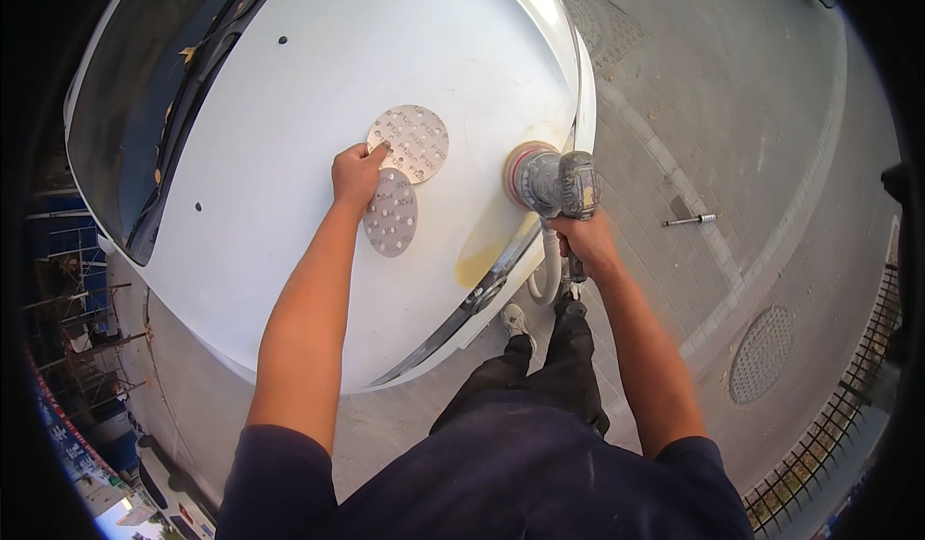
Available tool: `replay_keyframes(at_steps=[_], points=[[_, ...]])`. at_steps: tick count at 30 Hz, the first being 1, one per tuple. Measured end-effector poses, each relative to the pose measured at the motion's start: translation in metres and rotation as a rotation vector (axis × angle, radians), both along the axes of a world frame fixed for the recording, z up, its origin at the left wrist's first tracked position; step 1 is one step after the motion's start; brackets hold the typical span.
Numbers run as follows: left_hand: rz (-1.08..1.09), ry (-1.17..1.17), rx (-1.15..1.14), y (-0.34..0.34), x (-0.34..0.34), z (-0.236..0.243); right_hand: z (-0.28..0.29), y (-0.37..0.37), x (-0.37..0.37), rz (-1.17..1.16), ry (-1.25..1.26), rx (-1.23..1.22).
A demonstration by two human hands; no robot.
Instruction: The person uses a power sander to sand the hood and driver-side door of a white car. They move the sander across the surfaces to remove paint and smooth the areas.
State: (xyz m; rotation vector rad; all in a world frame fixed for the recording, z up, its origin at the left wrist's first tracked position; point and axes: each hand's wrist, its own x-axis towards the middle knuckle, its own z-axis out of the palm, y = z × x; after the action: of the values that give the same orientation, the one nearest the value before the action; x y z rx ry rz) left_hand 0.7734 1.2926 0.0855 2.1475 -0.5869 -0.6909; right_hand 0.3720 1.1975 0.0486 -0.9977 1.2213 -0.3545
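My left hand (357, 176) pinches the edge of a round, perforated sanding disc (415, 143) over the white car bonnet (275, 145). A second, greyer disc (390, 222) lies just below it on the bonnet, partly under my fingers. My right hand (588, 243) grips the handle of a grey power sander (547, 182), whose round pad is at the bonnet's right edge, by a yellowish patch (477, 263). A pale hose (544, 280) hangs from the sander beside my legs. The sander's underside is hidden.
A windscreen (130, 126) with wipers and dry leaves borders the bonnet at left. On the pavement at right lie a metal rod-like tool (690, 220) and a manhole cover (761, 355). A black fence (809, 453) runs lower right; metal framework (77, 318) stands at far left.
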Motion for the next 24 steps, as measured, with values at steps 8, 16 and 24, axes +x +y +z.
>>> replay_keyframes(at_steps=[8, 16, 24], points=[[-0.03, -0.041, 0.014, 0.0, 0.001, 0.0, -0.026, 0.17, -0.011, 0.376, 0.271, -0.268], [-0.037, -0.049, 0.026, 0.001, 0.004, -0.003, -0.016, 0.094, -0.002, 0.253, 0.334, -0.118], [-0.005, -0.05, 0.037, -0.002, 0.001, -0.001, -0.012, 0.059, 0.0, 0.141, 0.178, -0.015]])
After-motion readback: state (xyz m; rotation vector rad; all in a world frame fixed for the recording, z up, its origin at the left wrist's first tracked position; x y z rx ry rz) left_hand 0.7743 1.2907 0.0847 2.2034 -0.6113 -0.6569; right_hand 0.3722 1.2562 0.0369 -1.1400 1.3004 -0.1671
